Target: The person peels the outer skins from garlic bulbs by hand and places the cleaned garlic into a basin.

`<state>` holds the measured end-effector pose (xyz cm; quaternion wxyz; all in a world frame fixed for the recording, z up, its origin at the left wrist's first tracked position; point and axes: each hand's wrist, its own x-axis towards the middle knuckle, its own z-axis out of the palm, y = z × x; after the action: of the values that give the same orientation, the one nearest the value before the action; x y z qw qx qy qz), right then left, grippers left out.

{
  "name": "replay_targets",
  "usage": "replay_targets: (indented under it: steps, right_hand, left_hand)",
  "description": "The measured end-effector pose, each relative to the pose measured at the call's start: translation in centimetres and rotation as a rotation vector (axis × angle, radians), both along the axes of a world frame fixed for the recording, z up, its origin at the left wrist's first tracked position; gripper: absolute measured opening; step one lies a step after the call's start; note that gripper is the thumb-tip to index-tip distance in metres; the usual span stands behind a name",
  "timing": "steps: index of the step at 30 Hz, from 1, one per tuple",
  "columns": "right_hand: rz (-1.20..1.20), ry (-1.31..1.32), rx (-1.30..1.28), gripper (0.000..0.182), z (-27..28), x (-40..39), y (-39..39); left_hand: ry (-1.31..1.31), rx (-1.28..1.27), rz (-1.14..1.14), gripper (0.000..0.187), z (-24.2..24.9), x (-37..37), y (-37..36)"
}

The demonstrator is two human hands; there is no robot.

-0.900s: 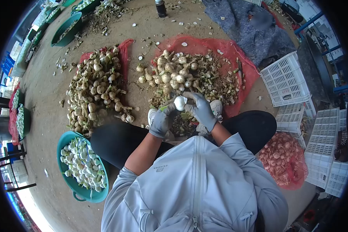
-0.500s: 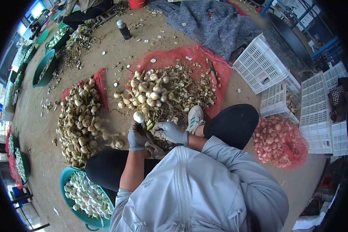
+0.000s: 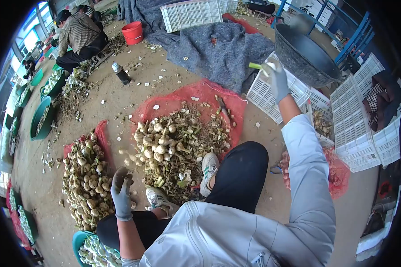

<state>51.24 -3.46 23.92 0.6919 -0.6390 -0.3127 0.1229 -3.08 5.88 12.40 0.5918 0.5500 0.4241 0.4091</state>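
Observation:
My right hand (image 3: pixel 277 81), in a grey glove, is raised at arm's length by the white plastic crate (image 3: pixel 263 95). Its fingers are closed on a pale garlic bulb, whose cut green stem (image 3: pixel 255 66) points left. My left hand (image 3: pixel 121 196), gloved with dark soiled fingertips, hovers beside the heap of untrimmed garlic (image 3: pixel 87 178). Its fingers are loosely bent and apart, with nothing visible in them. Between my feet and the red mesh sheet (image 3: pixel 194 93) lies a second garlic pile (image 3: pixel 158 142) among peelings and stem scraps.
A green tub (image 3: pixel 78 242) of cleaned garlic stands by my left knee. At right are a large dark tub (image 3: pixel 307 58), stacked white crates (image 3: pixel 354 129) and a red mesh bag (image 3: pixel 338 178). A flask (image 3: pixel 121 73) and red bucket (image 3: pixel 132 33) stand ahead; another person (image 3: pixel 80 35) sits far left.
My hands have parted. The white bulb, earlier at my left hand, is now in my right, which has swung up to the right. My left hand has moved left, and the view has shifted.

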Motion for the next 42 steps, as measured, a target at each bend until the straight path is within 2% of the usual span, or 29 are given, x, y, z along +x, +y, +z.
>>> replay_targets:
  steps: [1, 2, 3, 4, 5, 6, 7, 8, 10, 11, 13, 15, 16, 18, 19, 20, 22, 23, 24, 26, 27, 28, 30, 31, 32, 34, 37, 41, 42]
  right_hand:
    - [-0.148, -0.053, 0.062, 0.045, 1.6, 4.8, -0.5]
    - [-0.246, -0.146, 0.035, 0.051, 2.5, 11.2, -1.5]
    - [-0.391, -0.383, -0.076, 0.061, 3.9, 15.6, -2.8]
    - [-0.544, -0.652, -0.299, 0.069, 4.9, 21.8, -4.4]
    - [-0.698, -0.835, -0.38, 0.073, 5.7, 26.3, -5.4]
    - [-0.733, -0.797, -0.4, 0.075, 5.6, 31.9, -7.0]
    - [-0.939, -1.02, -0.711, 0.079, 6.6, 32.3, -8.2]
    - [-0.939, -1.12, -0.769, 0.083, 6.5, 35.0, -9.7]
    - [-1.17, -1.008, -1.014, 0.084, 7.1, 29.0, -9.8]
    - [-1.272, -0.948, -1.068, 0.083, 6.8, 29.1, -10.7]
    - [-1.46, -0.877, -1.071, 0.083, 5.0, 31.9, -13.6]
    - [-1.668, -0.437, -0.788, 0.079, 2.5, 33.8, -15.4]
    - [-1.652, -0.451, -0.793, 0.079, 1.5, 36.1, -17.3]
    - [-0.915, 0.153, -0.162, 0.058, -0.2, 41.3, -21.3]
    - [-0.61, 0.459, -0.013, 0.048, 0.3, 40.5, -21.3]
    - [-0.605, 0.455, -0.021, 0.048, 0.9, 40.3, -20.2]
    - [-0.655, 0.641, 0.23, 0.044, 3.4, 32.8, -15.6]
    - [-0.583, 0.758, 0.254, 0.047, 3.6, 31.9, -15.0]
    - [-0.575, 0.761, 0.25, 0.047, 3.8, 32.3, -14.4]
    - [-0.852, 1.462, 0.574, 0.062, 4.1, 32.9, -13.6]
    - [-0.739, 1.449, 0.555, 0.073, 3.9, 33.1, -13.8]
    - [-0.738, 1.443, 0.556, 0.073, 3.5, 34.4, -14.6]
    - [-0.532, 1.533, 0.411, 0.067, 3.1, 37.3, -16.3]
    - [-0.762, 1.609, 0.718, 0.051, 3.3, 33.8, -14.7]
    - [-0.645, 1.357, 0.448, 0.042, 2.2, 37.3, -15.8]
    - [-0.581, 1.255, 0.442, 0.04, 1.4, 36.4, -16.2]
    - [-0.475, 1.358, 0.528, 0.049, 2.5, 29.2, -15.4]
    - [-0.271, 1.044, 0.387, 0.039, 2.4, 25.6, -15.8]
    - [-0.231, 0.959, 0.349, 0.045, 2.5, 23.8, -15.3]
  left_hand:
    - [0.089, 0.02, 0.075, 0.034, 0.8, -1.4, 0.3]
    - [0.18, 0.122, 0.112, 0.032, -0.6, -4.0, 1.6]
    - [0.052, 0.006, 0.118, 0.031, 0.9, -5.0, 1.8]
    - [0.013, -0.148, 0.243, 0.028, 1.5, -6.1, 2.2]
    - [-0.021, -0.185, 0.291, 0.026, 2.1, -7.1, 2.8]
    - [0.013, -0.124, 0.353, 0.026, 2.0, -8.0, 3.5]
    - [0.059, -0.092, 0.38, 0.027, 1.7, -9.3, 4.2]
    - [0.066, -0.097, 0.422, 0.028, 1.9, -9.9, 4.6]
    - [0.098, -0.06, 0.449, 0.03, 2.1, -10.7, 5.2]
    - [0.117, -0.067, 0.509, 0.029, 1.8, -11.3, 5.4]
    - [0.03, -0.122, 0.576, 0.027, 0.9, -12.7, 6.2]
    - [-0.016, -0.101, 0.616, 0.026, 1.1, -12.7, 6.9]
    - [0.001, -0.107, 0.609, 0.025, -0.2, -13.8, 7.6]
    - [0.048, -0.15, 0.633, 0.026, -0.3, -13.9, 8.3]
    - [0.023, -0.144, 0.643, 0.025, -0.3, -13.6, 8.5]
    - [0.023, -0.14, 0.651, 0.025, -0.3, -13.5, 8.7]
    - [0.003, -0.129, 0.662, 0.024, -0.6, -13.8, 9.3]
    - [0.001, -0.124, 0.67, 0.024, -0.6, -13.6, 9.6]
    - [0.007, -0.121, 0.674, 0.024, -0.5, -13.1, 9.7]
    - [0.012, -0.108, 0.651, 0.025, -0.3, -12.1, 9.7]
    - [0.009, -0.108, 0.655, 0.025, 0.3, -10.8, 9.6]
    - [0.031, -0.091, 0.652, 0.025, 1.1, -9.3, 9.5]
    - [0.127, -0.1, 0.616, 0.025, 1.4, -8.6, 9.6]
    - [0.076, -0.058, 0.564, 0.025, 1.8, -7.3, 9.6]
    - [0.117, -0.007, 0.524, 0.026, 2.8, -5.6, 9.3]
    - [0.104, 0.042, 0.42, 0.026, 2.9, -4.6, 9.5]
    - [0.107, 0.084, 0.327, 0.025, 3.6, -2.3, 9.1]
    - [0.164, 0.183, 0.243, 0.025, 3.1, -0.7, 9.1]
    - [0.17, 0.206, 0.213, 0.025, 3.2, -0.2, 9.0]
